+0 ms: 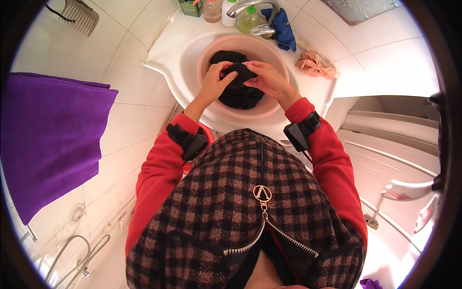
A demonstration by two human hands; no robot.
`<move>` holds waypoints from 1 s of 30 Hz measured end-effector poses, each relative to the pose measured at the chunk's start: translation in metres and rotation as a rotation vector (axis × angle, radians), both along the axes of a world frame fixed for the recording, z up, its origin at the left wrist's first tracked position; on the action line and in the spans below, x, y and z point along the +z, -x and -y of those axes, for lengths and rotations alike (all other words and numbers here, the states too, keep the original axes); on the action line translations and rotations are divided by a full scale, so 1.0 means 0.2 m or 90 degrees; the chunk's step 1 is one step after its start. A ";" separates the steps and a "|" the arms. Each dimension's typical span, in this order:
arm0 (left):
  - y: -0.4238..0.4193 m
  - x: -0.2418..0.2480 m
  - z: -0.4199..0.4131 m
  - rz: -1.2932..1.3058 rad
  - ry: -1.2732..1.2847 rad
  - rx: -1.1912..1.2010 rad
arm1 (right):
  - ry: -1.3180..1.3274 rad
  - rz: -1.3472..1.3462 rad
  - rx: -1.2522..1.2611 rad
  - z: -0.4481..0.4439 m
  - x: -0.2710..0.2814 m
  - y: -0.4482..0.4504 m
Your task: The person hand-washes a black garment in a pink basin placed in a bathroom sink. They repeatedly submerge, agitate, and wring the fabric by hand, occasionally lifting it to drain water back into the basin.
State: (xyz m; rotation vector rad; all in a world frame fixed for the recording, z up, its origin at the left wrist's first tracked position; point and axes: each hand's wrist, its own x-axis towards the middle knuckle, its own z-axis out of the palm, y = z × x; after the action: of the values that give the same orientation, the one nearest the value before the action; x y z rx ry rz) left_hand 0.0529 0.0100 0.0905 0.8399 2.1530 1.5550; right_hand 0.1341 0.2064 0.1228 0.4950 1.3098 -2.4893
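Observation:
A bunched black cloth (241, 94) fills much of a pink plastic basin (278, 51), which stands in the white washbasin (169, 54). My left hand (217, 80) grips the upper part of this cloth from the left, thumb pointing inward. From the right, my right hand (266, 78) pinches the same part between thumb and fingers. The held portion is raised slightly between both hands, over the rest of the cloth. What kind of garment or fabric it is, I cannot tell.
Behind the basin stand a chrome faucet (258, 29), a green-capped bottle (249, 22), a pump bottle (212, 11) and a blue cloth (284, 30). A crumpled peach cloth (314, 65) lies on the right ledge. A purple towel (54, 137) hangs at left, below a comb (82, 15).

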 end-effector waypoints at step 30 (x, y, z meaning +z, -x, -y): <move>0.00 0.11 -0.15 0.704 -0.395 0.034 | -1.022 -0.405 0.135 0.05 0.19 -0.08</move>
State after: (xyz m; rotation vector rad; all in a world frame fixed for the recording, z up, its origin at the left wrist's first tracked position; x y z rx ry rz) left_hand 0.0536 0.0393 0.1127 -0.0313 0.9182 2.0421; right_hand 0.1505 0.1971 0.1614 -0.2396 3.1605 -0.8961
